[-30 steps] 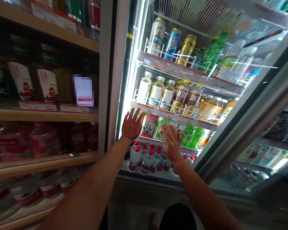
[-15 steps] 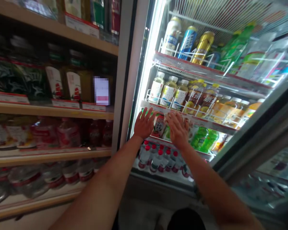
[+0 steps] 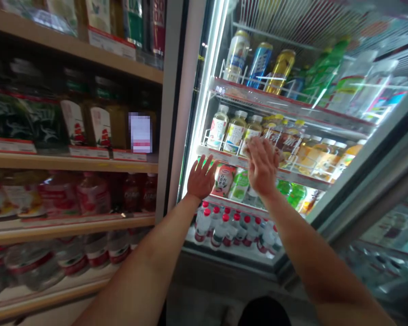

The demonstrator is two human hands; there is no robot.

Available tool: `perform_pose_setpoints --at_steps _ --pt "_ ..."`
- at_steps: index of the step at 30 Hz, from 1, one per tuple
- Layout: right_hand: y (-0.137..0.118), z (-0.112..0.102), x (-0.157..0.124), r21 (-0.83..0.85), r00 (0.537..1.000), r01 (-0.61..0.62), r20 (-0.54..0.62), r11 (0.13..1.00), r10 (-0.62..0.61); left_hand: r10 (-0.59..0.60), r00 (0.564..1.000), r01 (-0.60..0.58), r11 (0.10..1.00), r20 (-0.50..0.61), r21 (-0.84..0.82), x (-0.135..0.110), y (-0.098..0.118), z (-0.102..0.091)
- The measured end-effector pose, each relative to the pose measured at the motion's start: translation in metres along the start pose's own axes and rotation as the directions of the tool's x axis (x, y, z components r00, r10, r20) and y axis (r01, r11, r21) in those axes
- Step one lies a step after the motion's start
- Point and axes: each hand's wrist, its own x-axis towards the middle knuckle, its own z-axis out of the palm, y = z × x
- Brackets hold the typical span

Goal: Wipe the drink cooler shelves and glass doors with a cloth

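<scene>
I face an open drinks fridge. My left hand (image 3: 201, 177) is spread open at the left end of the third shelf, beside a pink-labelled carton (image 3: 223, 180). My right hand (image 3: 262, 164) is raised with fingers out, in front of the shelf edge (image 3: 221, 156) under a row of pale yellow bottles (image 3: 235, 132). Its fingertips reach the rightmost of those bottles, and it holds nothing. A green-labelled drink (image 3: 240, 184) stands just below that hand.
The glass fridge door (image 3: 370, 167) swings open at the right. Cans and green bottles (image 3: 282, 68) stand on the top rack, red-capped water bottles (image 3: 224, 224) on the bottom. Wooden store shelves (image 3: 71, 163) with packaged goods fill the left side.
My right hand has risen from the third-shelf drinks to the shelf of pale yellow bottles above. My left hand stays at the left end of the third shelf.
</scene>
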Motion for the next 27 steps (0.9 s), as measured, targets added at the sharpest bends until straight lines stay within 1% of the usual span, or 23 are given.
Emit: perform_pose_setpoints --at_steps 2,3,4,5,6,7,8,10,11,12,13,15,17,18,19,21,23,24,25,27 --pt "0.012 -0.002 0.011 -0.018 0.983 -0.125 -0.139 0.992 0.122 -0.001 1.0 0.001 1.0 0.001 -0.013 0.0 0.0 0.0" --pt "0.015 -0.002 0.013 -0.015 0.969 -0.173 -0.184 0.985 0.167 -0.009 1.0 0.009 1.0 0.009 -0.026 0.0 0.0 0.0" --pt "0.016 -0.002 0.011 -0.012 0.961 -0.197 -0.202 0.98 0.191 -0.017 1.0 0.018 0.999 0.019 -0.038 0.0 0.0 0.001" --pt "0.014 -0.002 0.006 -0.014 0.966 -0.189 -0.184 0.982 0.183 -0.024 0.999 0.026 0.999 0.027 -0.046 0.0 0.0 0.001" --pt "0.011 -0.002 -0.003 -0.019 0.98 -0.146 -0.137 0.989 0.142 -0.031 0.999 0.033 0.998 0.034 -0.047 0.0 0.0 0.001" --pt "0.006 -0.002 -0.013 -0.023 0.995 -0.078 -0.068 0.997 0.076 -0.035 0.999 0.037 0.998 0.04 -0.041 0.0 0.0 0.001" --pt "0.002 -0.003 -0.023 -0.021 1.0 0.019 0.016 1.0 -0.018 -0.036 0.999 0.037 0.999 0.041 -0.032 0.0 0.0 0.001" --pt "-0.002 -0.004 -0.036 0.002 0.972 0.188 0.145 0.982 -0.186 -0.032 0.999 0.033 0.999 0.035 -0.022 0.0 -0.001 0.002" --pt "-0.001 -0.006 -0.037 0.013 0.955 0.236 0.181 0.972 -0.235 -0.027 0.999 0.028 0.999 0.031 -0.023 0.0 -0.001 0.002" --pt "0.001 -0.007 -0.034 0.012 0.951 0.247 0.189 0.969 -0.245 -0.021 1.0 0.022 0.999 0.023 -0.026 0.0 -0.001 0.002" --pt "0.005 -0.008 -0.028 0.001 0.961 0.223 0.169 0.975 -0.22 -0.012 1.0 0.012 1.0 0.008 -0.027 0.0 -0.001 0.002" --pt "0.012 -0.01 -0.014 -0.032 0.992 0.107 0.076 0.994 -0.104 0.01 1.0 -0.011 1.0 -0.029 -0.019 0.001 -0.002 0.002" --pt "0.013 -0.011 -0.004 -0.052 0.999 -0.026 -0.03 0.998 0.024 0.029 0.998 -0.03 1.0 -0.06 -0.006 0.002 -0.002 0.002" --pt "0.012 -0.01 -0.002 -0.057 0.997 -0.06 -0.055 0.997 0.057 0.032 0.997 -0.032 0.999 -0.067 -0.004 0.002 -0.002 0.001" --pt "0.009 -0.01 -0.003 -0.059 0.997 -0.061 -0.046 0.996 0.058 0.031 0.997 -0.031 0.999 -0.065 -0.007 0.002 -0.002 0.001" --pt "0.005 -0.01 -0.008 -0.056 0.999 0.018 0.028 0.998 -0.017 0.026 0.998 -0.027 0.999 -0.055 -0.017 0.003 -0.002 0.0" --pt "0.007 -0.012 -0.01 -0.044 0.992 0.089 0.093 0.995 -0.085 0.029 0.998 -0.03 0.999 -0.051 -0.024 0.003 -0.002 0.0" --pt "0.011 -0.014 -0.008 -0.044 0.993 0.085 0.089 0.995 -0.081 0.032 0.998 -0.033 0.999 -0.051 -0.027 0.003 -0.002 0.0" --pt "0.018 -0.015 -0.005 -0.05 0.998 0.048 0.053 0.998 -0.045 0.031 0.998 -0.033 0.999 -0.051 -0.028 0.002 -0.002 0.0" --pt "0.033 -0.018 0.004 -0.059 0.995 -0.082 -0.065 0.995 0.078 0.022 0.999 -0.023 0.999 -0.039 -0.027 0.002 -0.002 0.0"
